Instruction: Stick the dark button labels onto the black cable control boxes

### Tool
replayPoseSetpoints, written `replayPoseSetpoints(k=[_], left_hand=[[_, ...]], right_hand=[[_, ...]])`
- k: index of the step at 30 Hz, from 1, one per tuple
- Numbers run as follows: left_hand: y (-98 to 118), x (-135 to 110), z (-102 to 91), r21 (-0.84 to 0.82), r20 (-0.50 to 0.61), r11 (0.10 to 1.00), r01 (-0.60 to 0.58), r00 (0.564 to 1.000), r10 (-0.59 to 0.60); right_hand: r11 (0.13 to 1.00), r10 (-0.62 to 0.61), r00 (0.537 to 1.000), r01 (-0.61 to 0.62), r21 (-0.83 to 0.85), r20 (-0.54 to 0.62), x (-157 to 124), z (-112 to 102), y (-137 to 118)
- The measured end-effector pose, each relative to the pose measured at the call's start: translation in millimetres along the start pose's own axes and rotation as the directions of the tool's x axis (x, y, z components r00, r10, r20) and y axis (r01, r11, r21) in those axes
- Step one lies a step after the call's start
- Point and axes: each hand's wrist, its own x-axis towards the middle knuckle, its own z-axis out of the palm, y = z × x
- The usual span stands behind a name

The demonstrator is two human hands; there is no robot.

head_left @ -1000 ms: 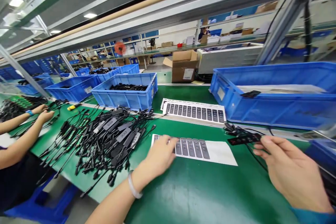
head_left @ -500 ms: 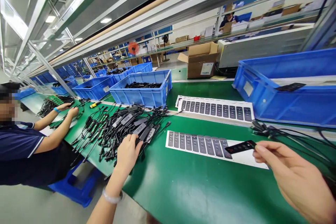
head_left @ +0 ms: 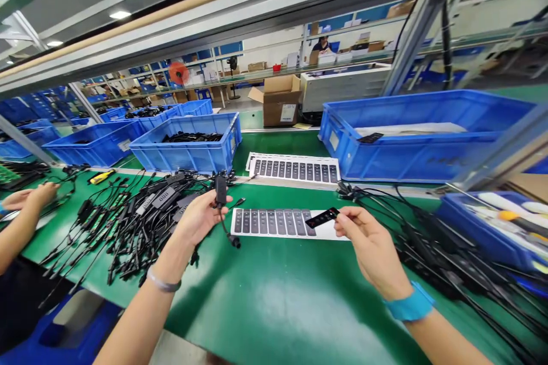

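The right hand (head_left: 372, 245) pinches one end of a black label strip (head_left: 319, 219) between thumb and fingertips, over the right part of a white label sheet (head_left: 331, 232); I can't tell whether they touch. The left hand (head_left: 197, 218) grips a black cabled module (head_left: 220, 189) upright, its lead dangling just off the sheet's left edge. Between the forearms, green bench top (head_left: 274, 296) runs to the front edge. A pile of cabled modules (head_left: 149, 222) crowds the left side, dark cables (head_left: 432, 256) the right; a blue crate (head_left: 411, 162) stands behind.
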Motion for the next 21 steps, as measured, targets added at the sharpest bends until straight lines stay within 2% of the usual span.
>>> replayPoseSetpoints(k=[2,4,6,8,11,14,17,21], left_hand=[[-3,7,32.9,-0.223,0.116,0.971,0.082,0.992,-0.057],[-13,9,66.0,-0.366,0.226,0.911,0.192,0.968,-0.113],[-29,6,92.5,-0.434,0.311,0.852,0.292,0.936,-0.163],[-47,0,109.1,-0.464,0.362,0.809,0.361,0.911,-0.198],[-70,-11,117.6,-0.479,0.454,0.764,0.432,0.867,-0.206],[-79,-20,117.2,-0.477,0.524,0.745,0.466,0.831,-0.185],[-80,-27,117.1,-0.464,0.528,0.759,0.456,0.831,-0.176],[-80,-32,119.1,-0.379,0.518,0.840,0.389,0.841,-0.156]], right_hand=[[0.999,-0.001,1.000,0.002,0.051,-0.023,1,-1,1],[0.995,0.005,0.999,0.000,0.104,-0.044,2,-3,1],[0.988,0.015,0.999,-0.008,0.153,-0.046,2,-4,-1],[0.982,0.023,1.000,-0.019,0.190,-0.021,0,-4,-3],[0.977,0.021,0.999,-0.031,0.212,0.048,-6,0,-5],[0.978,0.009,0.993,-0.034,0.206,0.120,-11,5,-4],[0.979,0.013,0.987,-0.044,0.198,0.158,-15,10,-3],[0.971,0.043,0.976,-0.092,0.223,0.215,-19,12,-3]])
